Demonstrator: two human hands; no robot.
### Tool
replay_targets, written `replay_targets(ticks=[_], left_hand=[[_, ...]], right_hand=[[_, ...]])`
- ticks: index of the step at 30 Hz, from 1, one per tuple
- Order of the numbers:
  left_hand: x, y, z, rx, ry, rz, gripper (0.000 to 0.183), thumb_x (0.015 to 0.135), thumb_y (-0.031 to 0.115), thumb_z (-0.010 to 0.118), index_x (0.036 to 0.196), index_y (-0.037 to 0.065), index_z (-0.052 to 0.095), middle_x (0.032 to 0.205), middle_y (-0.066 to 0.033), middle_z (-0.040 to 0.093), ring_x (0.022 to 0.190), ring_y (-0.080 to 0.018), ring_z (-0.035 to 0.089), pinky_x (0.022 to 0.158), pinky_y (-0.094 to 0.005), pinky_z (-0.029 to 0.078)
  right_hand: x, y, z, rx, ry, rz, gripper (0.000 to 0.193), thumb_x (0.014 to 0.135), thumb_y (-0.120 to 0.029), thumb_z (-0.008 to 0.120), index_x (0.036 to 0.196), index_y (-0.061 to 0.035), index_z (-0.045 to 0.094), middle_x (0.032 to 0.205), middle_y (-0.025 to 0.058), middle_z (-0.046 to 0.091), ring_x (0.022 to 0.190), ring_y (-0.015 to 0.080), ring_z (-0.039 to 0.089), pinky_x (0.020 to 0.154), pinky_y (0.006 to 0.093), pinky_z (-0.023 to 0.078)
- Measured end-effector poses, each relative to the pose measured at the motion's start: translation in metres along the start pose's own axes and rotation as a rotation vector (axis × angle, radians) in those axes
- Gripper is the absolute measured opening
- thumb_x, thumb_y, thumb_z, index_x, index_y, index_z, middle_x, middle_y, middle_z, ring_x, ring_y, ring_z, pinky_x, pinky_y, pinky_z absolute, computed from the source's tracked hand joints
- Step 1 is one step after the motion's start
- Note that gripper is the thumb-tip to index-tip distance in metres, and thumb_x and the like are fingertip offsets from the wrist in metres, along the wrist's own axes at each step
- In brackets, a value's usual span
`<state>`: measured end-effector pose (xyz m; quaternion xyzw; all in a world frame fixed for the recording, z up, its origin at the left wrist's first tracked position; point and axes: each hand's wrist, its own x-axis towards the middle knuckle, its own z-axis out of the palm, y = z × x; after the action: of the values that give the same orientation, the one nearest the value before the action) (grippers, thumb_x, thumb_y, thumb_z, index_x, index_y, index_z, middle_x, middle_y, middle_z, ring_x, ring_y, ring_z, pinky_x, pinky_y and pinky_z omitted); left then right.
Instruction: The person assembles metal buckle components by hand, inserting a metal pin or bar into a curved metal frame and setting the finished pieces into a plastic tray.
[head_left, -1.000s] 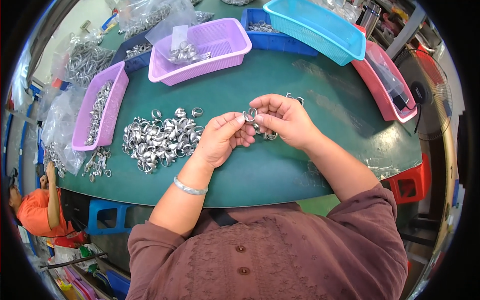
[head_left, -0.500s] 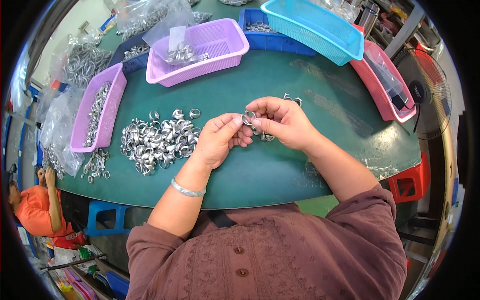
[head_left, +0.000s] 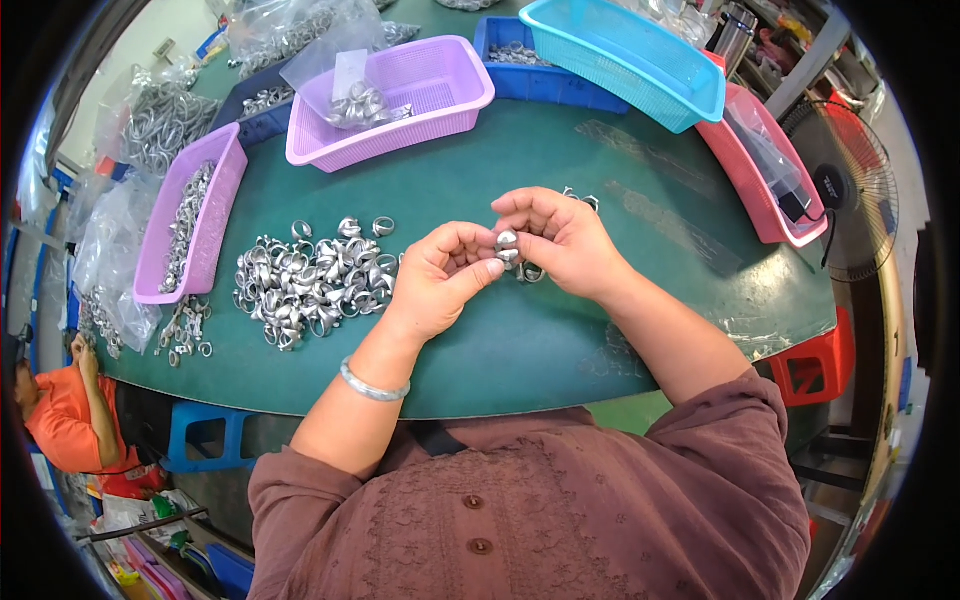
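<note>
While the left hand and right hand are pinching a small silver ring upright above the green counter, a clear bag is lying in the purple basket behind

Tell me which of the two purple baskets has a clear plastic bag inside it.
The wider purple basket at the table's far side; a clear bag of metal parts lies inside. The narrow purple basket at left holds loose metal parts only.
</note>
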<state>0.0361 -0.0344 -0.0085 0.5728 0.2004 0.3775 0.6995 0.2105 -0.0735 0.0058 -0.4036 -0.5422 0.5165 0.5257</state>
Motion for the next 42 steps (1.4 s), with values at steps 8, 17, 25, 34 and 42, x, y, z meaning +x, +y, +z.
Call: replay_targets(ticks=[8, 17, 25, 34, 42], left_hand=[[0.000, 0.001, 0.001, 0.024, -0.019, -0.015, 0.025, 0.076, -0.002, 0.062, 0.100, 0.001, 0.053, 0.087, -0.0032, 0.057, 0.078, -0.0090, 0.055, 0.073, -0.0225, 0.047], [0.001, -0.003, 0.006, 0.087, 0.017, 0.014, 0.030, 0.077, 0.001, 0.063, 0.104, 0.001, 0.050, 0.090, -0.0026, 0.057, 0.080, -0.0085, 0.054, 0.073, -0.0215, 0.045], [0.000, -0.006, 0.004, 0.110, 0.011, 0.056, 0.024, 0.078, 0.002, 0.063, 0.100, 0.002, 0.053, 0.087, -0.0010, 0.057, 0.077, -0.0071, 0.053, 0.069, -0.0200, 0.044], [0.000, -0.007, 0.002, 0.155, 0.040, 0.073, 0.015, 0.078, 0.005, 0.064, 0.090, 0.003, 0.056, 0.079, -0.0004, 0.059, 0.071, -0.0050, 0.054, 0.063, -0.0177, 0.044], [-0.001, -0.009, 0.003, 0.121, 0.059, 0.094, 0.013, 0.078, 0.006, 0.065, 0.088, 0.003, 0.056, 0.078, -0.0014, 0.060, 0.069, -0.0053, 0.054, 0.061, -0.0179, 0.044]], right_hand=[[0.000, -0.002, 0.001, 0.013, 0.023, 0.049, 0.029, 0.080, 0.006, 0.050, 0.109, 0.0037, 0.048, 0.088, 0.0070, 0.058, 0.078, 0.0104, 0.057, 0.066, 0.0233, 0.047], [-0.001, 0.002, 0.004, -0.140, 0.038, -0.002, 0.027, 0.080, 0.003, 0.053, 0.107, 0.0034, 0.049, 0.087, 0.0071, 0.060, 0.073, 0.0083, 0.057, 0.060, 0.0213, 0.047], [0.000, 0.001, 0.005, -0.128, 0.042, 0.038, 0.027, 0.081, 0.002, 0.053, 0.107, 0.0033, 0.049, 0.087, 0.0073, 0.061, 0.072, 0.0077, 0.056, 0.058, 0.0205, 0.046], [-0.001, 0.001, 0.005, -0.130, 0.030, 0.069, 0.027, 0.080, 0.001, 0.053, 0.107, 0.0032, 0.050, 0.086, 0.0070, 0.061, 0.070, 0.0077, 0.056, 0.059, 0.0216, 0.047], [-0.002, 0.003, 0.006, -0.156, 0.010, 0.085, 0.028, 0.080, 0.002, 0.052, 0.108, 0.0035, 0.049, 0.086, 0.0076, 0.061, 0.068, 0.0089, 0.055, 0.060, 0.0230, 0.047]])
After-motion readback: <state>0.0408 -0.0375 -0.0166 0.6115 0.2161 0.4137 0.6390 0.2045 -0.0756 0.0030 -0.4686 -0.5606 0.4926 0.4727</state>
